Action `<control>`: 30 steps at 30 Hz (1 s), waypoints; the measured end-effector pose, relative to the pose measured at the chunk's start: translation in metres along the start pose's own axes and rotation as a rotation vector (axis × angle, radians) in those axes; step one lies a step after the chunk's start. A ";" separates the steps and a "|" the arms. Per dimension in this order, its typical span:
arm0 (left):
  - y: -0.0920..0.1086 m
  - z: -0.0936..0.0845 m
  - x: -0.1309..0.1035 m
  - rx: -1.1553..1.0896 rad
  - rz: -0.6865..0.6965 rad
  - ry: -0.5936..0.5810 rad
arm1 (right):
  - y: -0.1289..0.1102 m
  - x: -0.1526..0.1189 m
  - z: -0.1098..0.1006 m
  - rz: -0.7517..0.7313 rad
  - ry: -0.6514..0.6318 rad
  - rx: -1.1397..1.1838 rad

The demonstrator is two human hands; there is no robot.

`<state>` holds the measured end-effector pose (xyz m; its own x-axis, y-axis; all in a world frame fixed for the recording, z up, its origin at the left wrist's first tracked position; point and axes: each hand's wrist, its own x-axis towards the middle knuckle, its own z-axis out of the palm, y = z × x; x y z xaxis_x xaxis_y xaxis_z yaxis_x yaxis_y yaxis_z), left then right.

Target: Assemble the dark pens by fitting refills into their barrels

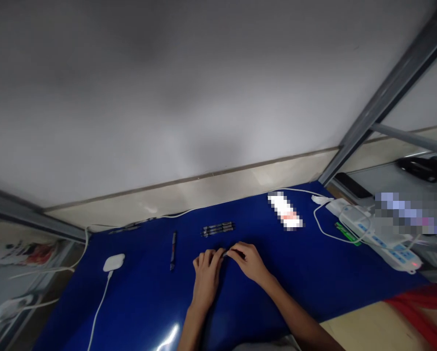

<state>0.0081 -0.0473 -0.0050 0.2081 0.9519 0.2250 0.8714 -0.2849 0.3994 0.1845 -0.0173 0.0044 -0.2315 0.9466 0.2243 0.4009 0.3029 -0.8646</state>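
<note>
Both of my hands meet low in the middle of the blue table (141, 292). A small dark pen-like piece (225, 254) shows between their fingertips, mostly hidden. My left hand (207, 273) has its fingers curled over the near end of it. My right hand (249, 262) pinches the piece between thumb and forefinger. Just beyond my hands, several dark pens (217, 228) lie side by side. Left of my left hand, a single dark pen (173, 251) lies pointing away from me.
A white case (113, 263) with a cable lies at left. Long thin dark items (132, 226) are near the wall. At right are a blurred-out white object (285, 210), a green packet (347, 233), a white power strip (390, 248) with cables and a metal post (372, 114).
</note>
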 end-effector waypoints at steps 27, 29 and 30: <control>-0.005 0.006 -0.003 -0.473 -0.103 0.208 | 0.006 -0.003 0.008 -0.350 -0.100 -0.575; -0.007 0.007 -0.003 -0.467 -0.125 0.197 | 0.006 -0.001 0.005 -0.326 -0.065 -0.564; -0.007 0.007 -0.003 -0.464 -0.128 0.193 | 0.006 -0.001 0.004 -0.313 -0.054 -0.561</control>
<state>0.0042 -0.0472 -0.0152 -0.0114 0.9568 0.2906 0.5868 -0.2289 0.7767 0.1838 -0.0165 -0.0030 -0.4511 0.8014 0.3926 0.7064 0.5896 -0.3918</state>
